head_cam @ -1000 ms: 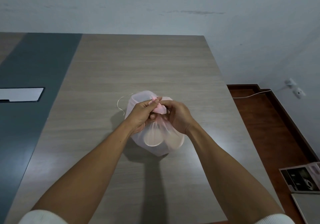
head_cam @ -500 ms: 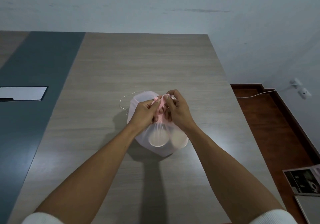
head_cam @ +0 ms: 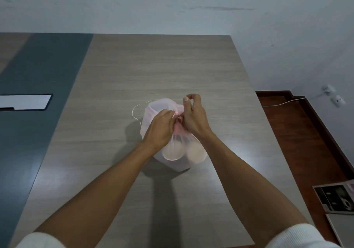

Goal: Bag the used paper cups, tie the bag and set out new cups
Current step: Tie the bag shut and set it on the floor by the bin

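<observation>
A thin pink plastic bag [head_cam: 178,159] stands in the middle of the wooden table [head_cam: 115,75]. Through its film I see the round rims of two paper cups [head_cam: 172,152] side by side. The bag's top is gathered into a twisted pink neck between my hands. My left hand [head_cam: 161,129] pinches that neck from the left. My right hand [head_cam: 193,115] presses against it from the right, thumb and forefinger raised and pinched together above the bag. No new cups are in sight.
A thin white string [head_cam: 135,111] loops on the table left of the bag. A dark grey strip with a white inset panel [head_cam: 24,102] runs along the left. Beyond the right table edge lie red-brown floor, a cable [head_cam: 283,103] and a printed leaflet [head_cam: 337,198].
My right hand's thumb and forefinger have lifted up and away above the bag's neck, while my left hand has stayed gripping the twisted top. The bag has kept its place.
</observation>
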